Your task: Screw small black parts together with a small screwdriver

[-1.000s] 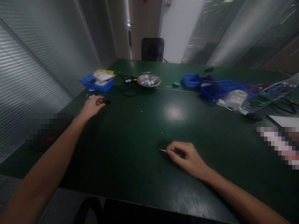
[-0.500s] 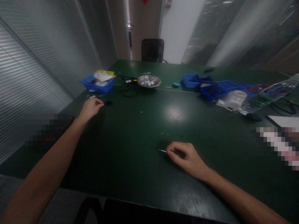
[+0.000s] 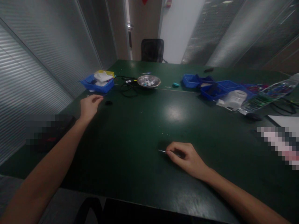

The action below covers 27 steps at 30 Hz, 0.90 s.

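Left hand (image 3: 88, 107): on my feed it has drawn back from the small black rounded object (image 3: 108, 103), its wrist bent more steeply upward.
Fingertips (image 3: 100, 97): a second ago I saw them parted at that object's edge; now they are pinched together, nearer the blue plastic bin (image 3: 102, 88).
Black object: I see green bench (image 3: 126, 133) between it and the fingers now.

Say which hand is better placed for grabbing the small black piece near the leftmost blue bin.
Probably your left hand: it's beside the small black piece, though whether it holds anything is unclear. Your right hand is farther away, pinching a thin shiny tool.
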Available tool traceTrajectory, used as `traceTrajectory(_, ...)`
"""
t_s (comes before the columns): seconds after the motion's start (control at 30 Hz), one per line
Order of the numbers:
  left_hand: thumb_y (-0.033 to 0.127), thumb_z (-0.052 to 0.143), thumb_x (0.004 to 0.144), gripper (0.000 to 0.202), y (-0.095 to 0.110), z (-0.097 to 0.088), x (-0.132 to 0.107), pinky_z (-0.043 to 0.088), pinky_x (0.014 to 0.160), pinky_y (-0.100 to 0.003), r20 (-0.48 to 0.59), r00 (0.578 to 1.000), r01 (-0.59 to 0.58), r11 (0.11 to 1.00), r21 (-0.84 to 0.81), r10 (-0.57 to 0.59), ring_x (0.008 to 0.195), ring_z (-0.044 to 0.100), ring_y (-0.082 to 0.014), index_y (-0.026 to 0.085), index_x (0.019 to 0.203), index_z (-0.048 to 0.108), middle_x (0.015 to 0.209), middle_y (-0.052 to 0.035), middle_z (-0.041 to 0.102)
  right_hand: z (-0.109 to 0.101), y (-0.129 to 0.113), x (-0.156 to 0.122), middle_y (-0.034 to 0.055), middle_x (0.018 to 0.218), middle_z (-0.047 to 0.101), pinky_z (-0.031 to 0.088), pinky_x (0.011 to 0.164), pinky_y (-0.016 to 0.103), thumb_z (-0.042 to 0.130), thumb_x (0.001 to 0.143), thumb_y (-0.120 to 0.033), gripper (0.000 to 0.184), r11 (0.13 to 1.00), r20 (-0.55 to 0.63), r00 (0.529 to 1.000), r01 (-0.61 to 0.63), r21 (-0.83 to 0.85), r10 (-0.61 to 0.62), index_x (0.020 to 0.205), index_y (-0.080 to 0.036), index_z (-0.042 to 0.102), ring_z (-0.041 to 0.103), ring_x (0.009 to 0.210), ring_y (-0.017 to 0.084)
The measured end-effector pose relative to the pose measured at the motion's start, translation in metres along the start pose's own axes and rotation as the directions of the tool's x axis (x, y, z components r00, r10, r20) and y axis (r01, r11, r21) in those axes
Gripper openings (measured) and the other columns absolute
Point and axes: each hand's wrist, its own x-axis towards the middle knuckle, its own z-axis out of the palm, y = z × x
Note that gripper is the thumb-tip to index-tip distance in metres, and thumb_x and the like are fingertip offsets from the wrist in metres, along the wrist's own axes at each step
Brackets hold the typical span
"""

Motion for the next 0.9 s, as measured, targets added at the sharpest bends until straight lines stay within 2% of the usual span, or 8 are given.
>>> traceTrajectory(0.2,0.037,0.053,0.096,0.037,-0.001,0.001,-0.001,0.050,0.093,-0.036,0.035,0.999,-0.042,0.996,0.073,0.040,0.100,0.067,-0.0252,0.018,0.121,0.072,0.116,-0.0083,0.074,-0.001,-0.003,0.000,0.0009,0.078,0.068,0.044,0.062,0.027,0.057,0.101,-0.030,0.021,1.000,0.006,1.000,0.003,-0.004,-0.003,0.090,-0.019,0.071,0.062,0.067,0.015)
traceTrajectory(0.33,0.031,0.047,0.097,0.038,-0.006,0.001,0.001,0.044,0.103,-0.041,0.126,0.982,-0.161,0.967,0.199,0.138,0.115,0.063,-0.0301,0.016,0.125,0.069,0.124,-0.0128,0.071,-0.001,-0.005,0.001,0.0009,0.077,0.068,0.044,0.062,0.026,0.057,0.102,-0.030,0.022,1.000,0.008,1.000,0.003,-0.009,-0.003,0.089,-0.018,0.071,0.061,0.065,0.015)
traceTrajectory(0.43,0.028,0.043,0.098,0.037,-0.017,0.006,0.005,0.043,0.106,-0.042,0.164,0.971,-0.212,0.943,0.258,0.173,0.115,0.063,-0.0303,0.015,0.122,0.070,0.124,-0.0148,0.070,0.000,-0.003,0.001,0.0012,0.078,0.068,0.045,0.063,0.026,0.057,0.102,-0.030,0.022,1.000,0.011,1.000,0.004,-0.008,-0.004,0.089,-0.018,0.071,0.062,0.067,0.015)
traceTrajectory(0.63,0.026,0.041,0.101,0.036,-0.035,0.012,0.010,0.045,0.105,-0.040,0.144,0.970,-0.230,0.929,0.291,0.195,0.114,0.066,-0.0289,0.018,0.120,0.070,0.123,-0.0134,0.072,0.000,-0.001,0.000,0.0012,0.078,0.068,0.044,0.064,0.027,0.058,0.101,-0.029,0.021,1.000,0.015,1.000,-0.003,0.009,0.002,0.089,-0.018,0.071,0.062,0.069,0.015)
traceTrajectory(0.9,0.032,0.046,0.102,0.035,-0.026,0.007,0.005,0.049,0.097,-0.040,0.086,0.984,-0.173,0.939,0.296,0.154,0.101,0.070,-0.0286,0.019,0.126,0.068,0.116,-0.0128,0.074,0.000,-0.003,0.000,0.0018,0.079,0.068,0.044,0.064,0.027,0.058,0.101,-0.030,0.021,1.000,0.014,1.000,-0.017,0.013,0.017,0.089,-0.018,0.071,0.062,0.069,0.015)
